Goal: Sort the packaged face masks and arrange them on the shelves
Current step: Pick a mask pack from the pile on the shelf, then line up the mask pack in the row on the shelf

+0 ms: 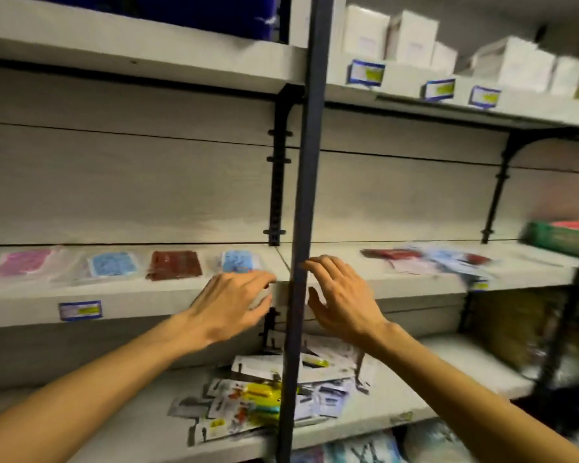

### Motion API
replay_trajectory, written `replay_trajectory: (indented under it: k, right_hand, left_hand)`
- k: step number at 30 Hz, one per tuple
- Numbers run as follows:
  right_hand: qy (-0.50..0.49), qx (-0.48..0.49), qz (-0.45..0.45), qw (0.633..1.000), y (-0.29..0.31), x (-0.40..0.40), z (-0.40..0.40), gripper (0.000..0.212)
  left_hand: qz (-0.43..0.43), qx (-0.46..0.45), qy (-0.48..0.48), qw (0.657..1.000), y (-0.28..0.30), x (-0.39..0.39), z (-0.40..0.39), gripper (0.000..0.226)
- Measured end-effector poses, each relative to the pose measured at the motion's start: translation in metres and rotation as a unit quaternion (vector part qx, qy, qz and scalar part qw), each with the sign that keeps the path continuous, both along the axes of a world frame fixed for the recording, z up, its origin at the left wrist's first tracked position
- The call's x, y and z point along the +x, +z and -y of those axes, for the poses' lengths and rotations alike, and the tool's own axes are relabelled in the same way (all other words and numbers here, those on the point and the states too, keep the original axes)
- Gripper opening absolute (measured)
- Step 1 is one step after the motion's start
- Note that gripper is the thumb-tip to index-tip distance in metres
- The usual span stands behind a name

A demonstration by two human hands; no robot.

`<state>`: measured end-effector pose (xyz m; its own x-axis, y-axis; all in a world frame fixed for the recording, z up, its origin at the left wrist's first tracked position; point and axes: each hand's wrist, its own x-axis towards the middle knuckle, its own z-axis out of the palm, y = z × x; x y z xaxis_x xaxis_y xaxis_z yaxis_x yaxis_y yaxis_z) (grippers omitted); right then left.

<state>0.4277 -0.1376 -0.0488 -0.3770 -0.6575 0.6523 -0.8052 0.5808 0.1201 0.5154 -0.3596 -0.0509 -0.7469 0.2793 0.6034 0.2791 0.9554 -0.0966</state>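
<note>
On the middle shelf, left bay, packaged masks lie in a row: a pink one, a blue one, a dark red one and a second blue one. My left hand hovers at the shelf edge just in front of that second blue pack, fingers relaxed and holding nothing. My right hand is raised beside the dark upright post, fingers spread and empty. A loose pile of red and blue mask packs lies in the right bay.
White boxes stand on the top right shelf above blue price tags. A heap of printed packets lies on the lower shelf. A green box sits at the far right. Black shelf brackets run up the back wall.
</note>
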Motion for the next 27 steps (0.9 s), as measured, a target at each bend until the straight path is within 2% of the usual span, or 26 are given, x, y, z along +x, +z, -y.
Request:
replay_trajectory:
  k: [4, 7, 12, 17, 20, 27]
  right_hand:
    - [-0.059, -0.014, 0.015, 0.998, -0.006, -0.02, -0.082, 0.052]
    - [-0.102, -0.053, 0.033, 0.993, -0.015, -0.036, -0.129, 0.053]
    - [-0.158, -0.052, 0.035, 0.985, -0.031, -0.076, -0.191, 0.055]
    - [-0.186, -0.039, 0.043, 0.981, -0.035, -0.145, -0.241, 0.053]
    - [-0.203, -0.02, 0.059, 0.977, -0.018, -0.201, -0.267, 0.053]
    - [-0.249, -0.069, 0.119, 0.959, 0.008, -0.313, -0.301, 0.048]
  left_hand:
    - [0.02, -0.047, -0.055, 0.997, 0.0, -0.033, -0.079, 0.037]
    - [0.013, -0.063, -0.062, 0.996, 0.001, -0.066, -0.124, 0.037]
    - [0.0, -0.092, -0.067, 0.993, 0.001, -0.134, -0.188, 0.039]
    - [0.006, -0.029, -0.062, 0.998, -0.003, -0.215, -0.236, 0.036]
    - [0.024, -0.015, -0.045, 0.999, 0.004, -0.268, -0.25, 0.038]
    - [0.061, 0.019, 0.014, 0.998, 0.026, -0.362, -0.255, 0.032]
